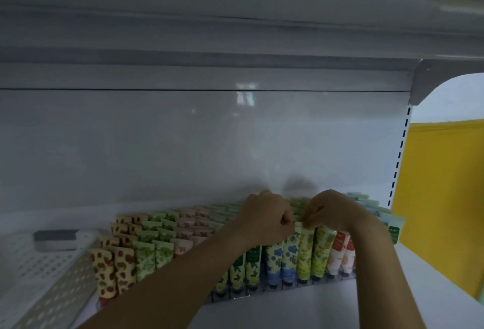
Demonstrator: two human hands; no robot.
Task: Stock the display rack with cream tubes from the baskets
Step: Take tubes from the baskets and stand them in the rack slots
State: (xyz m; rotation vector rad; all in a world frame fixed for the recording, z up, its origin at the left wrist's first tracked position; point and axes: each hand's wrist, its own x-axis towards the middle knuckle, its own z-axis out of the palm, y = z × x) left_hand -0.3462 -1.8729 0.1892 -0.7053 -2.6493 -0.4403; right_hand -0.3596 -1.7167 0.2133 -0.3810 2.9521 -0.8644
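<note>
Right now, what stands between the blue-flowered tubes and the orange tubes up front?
Head view shows two yellow-green tubes standing side by side there.

The blue-flowered tubes are pale cream with blue blossoms. To their left come dark green tubes with pale leaves, then pink-and-white tubes, pale tubes printed with green leaves, and outermost cream tubes blotched red-brown. To their right stand yellow-green tubes with a leafy print, white tubes marked orange and mint tubes, with a plain yellow panel beyond.
</note>
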